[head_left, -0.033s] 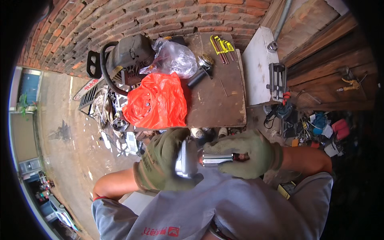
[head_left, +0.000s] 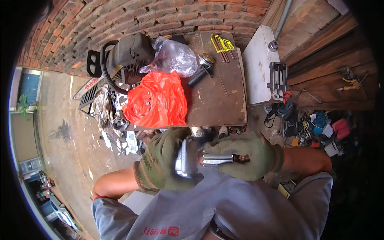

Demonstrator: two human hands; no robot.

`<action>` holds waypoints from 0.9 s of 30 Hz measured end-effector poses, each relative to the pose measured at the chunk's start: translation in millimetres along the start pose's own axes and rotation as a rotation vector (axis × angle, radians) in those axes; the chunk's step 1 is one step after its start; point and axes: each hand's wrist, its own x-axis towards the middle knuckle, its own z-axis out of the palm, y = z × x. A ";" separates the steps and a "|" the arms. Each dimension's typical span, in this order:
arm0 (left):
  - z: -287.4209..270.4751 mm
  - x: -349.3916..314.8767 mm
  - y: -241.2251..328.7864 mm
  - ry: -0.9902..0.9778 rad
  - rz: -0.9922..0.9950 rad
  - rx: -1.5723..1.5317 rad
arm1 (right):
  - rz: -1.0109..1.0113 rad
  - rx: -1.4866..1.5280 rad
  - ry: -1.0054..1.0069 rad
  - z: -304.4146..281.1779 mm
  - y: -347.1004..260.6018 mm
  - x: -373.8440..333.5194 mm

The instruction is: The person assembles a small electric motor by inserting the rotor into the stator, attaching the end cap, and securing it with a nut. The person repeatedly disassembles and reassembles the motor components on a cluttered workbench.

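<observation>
Both my hands wear olive-green work gloves and meet in front of my chest. My left hand (head_left: pixel 160 162) is closed around a pale silver metal part (head_left: pixel 183 160), blurred, its kind unclear. Between the fingers of my right hand (head_left: pixel 252 154) lies a shiny chrome cylinder (head_left: pixel 218 159) with a reddish-brown end (head_left: pixel 241 159). The cylinder points toward the metal part; whether the two touch cannot be made out. Beyond the hands, a red plastic bag (head_left: pixel 158 102) rests on the brown tabletop (head_left: pixel 218 108).
A chainsaw (head_left: pixel 132 54) stands at the table's back left, beside a clear plastic bag (head_left: pixel 174 56). To the right are a black-handled tool (head_left: pixel 200 74), a thin rod (head_left: pixel 223 85) and a hex key set in a yellow holder (head_left: pixel 224 47). A white board (head_left: pixel 258 66) stands right of the table.
Slightly more of the cylinder's reddish-brown end shows at my right hand. Otherwise the hands and things look the same.
</observation>
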 end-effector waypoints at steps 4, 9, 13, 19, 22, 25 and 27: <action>0.2 3.1 4.3 -0.009 -0.002 -0.014 | -0.128 0.015 -0.022 -8.4 6.4 5.5; 2.6 4.7 1.0 -0.018 -0.087 -0.054 | -0.045 0.061 -0.128 -14.8 17.3 12.8; 3.8 8.6 -5.9 -0.032 -0.048 -0.186 | -0.123 -0.050 -0.017 -4.2 2.6 3.6; 0.3 10.0 1.8 -0.022 -0.120 -0.060 | 0.014 0.072 -0.146 -21.8 15.8 17.7; -3.3 11.7 -4.1 -0.058 -0.059 -0.105 | -0.003 0.023 -0.046 -7.8 10.7 10.3; 13.9 6.3 -11.1 -0.006 -0.169 -0.270 | 0.165 -0.015 -0.170 -29.4 -2.1 32.4; 14.8 11.4 -17.8 -0.035 -0.217 -0.455 | 0.248 0.086 -0.245 -45.1 -9.9 49.9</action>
